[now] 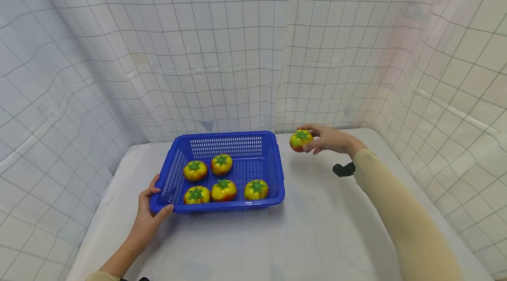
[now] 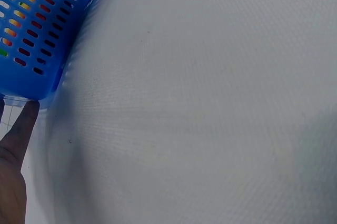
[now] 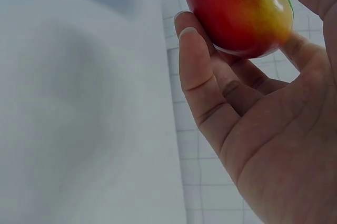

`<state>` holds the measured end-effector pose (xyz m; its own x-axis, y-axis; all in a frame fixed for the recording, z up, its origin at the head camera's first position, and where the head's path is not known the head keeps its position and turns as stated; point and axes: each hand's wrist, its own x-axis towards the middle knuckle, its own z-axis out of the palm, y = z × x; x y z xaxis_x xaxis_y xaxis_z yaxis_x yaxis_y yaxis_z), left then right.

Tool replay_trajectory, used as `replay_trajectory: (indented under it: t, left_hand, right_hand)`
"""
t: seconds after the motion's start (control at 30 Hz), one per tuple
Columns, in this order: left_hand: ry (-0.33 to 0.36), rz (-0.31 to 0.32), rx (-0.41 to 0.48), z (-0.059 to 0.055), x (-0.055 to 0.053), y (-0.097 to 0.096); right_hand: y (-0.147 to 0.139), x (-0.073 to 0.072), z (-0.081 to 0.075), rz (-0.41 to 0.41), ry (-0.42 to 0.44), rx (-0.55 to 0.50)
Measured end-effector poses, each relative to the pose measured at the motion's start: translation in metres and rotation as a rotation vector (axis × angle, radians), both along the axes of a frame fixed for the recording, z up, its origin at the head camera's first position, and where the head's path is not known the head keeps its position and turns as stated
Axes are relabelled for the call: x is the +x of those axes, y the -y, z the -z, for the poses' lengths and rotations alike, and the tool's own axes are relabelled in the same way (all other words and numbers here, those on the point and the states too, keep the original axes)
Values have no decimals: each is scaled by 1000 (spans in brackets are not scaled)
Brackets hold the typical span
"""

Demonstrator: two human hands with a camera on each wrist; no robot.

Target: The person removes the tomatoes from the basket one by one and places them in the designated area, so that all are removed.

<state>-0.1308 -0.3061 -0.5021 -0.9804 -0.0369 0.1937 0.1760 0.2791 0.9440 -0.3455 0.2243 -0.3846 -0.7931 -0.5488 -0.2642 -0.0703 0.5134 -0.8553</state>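
My right hand (image 1: 329, 139) holds a yellow-and-red tomato (image 1: 299, 141) with a green star-shaped top, between thumb and fingers. It hangs above the table, just right of the basket. In the right wrist view, the curled fingers (image 3: 197, 66) lie along the red side of the tomato (image 3: 237, 16). At the near left corner of a blue plastic basket (image 1: 279, 171), my left hand (image 1: 146, 219) grips the rim, thumb at the front and fingers on the left side. Several similar tomatoes (image 1: 223, 190) sit inside the basket, stems up.
A white cloth-covered table (image 1: 317, 232) lies under everything. White grid-patterned curtains (image 1: 237, 52) hang behind and on both sides. A dark device (image 1: 343, 169) is strapped at my right wrist.
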Motion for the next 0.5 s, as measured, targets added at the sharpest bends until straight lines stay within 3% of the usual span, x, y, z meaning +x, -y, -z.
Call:
replay_trajectory:
  t: [0.5]
  left_hand:
    - [-11, -7, -13, 0, -1, -1]
  right_hand:
    - [-29, 13, 46, 66, 50, 13]
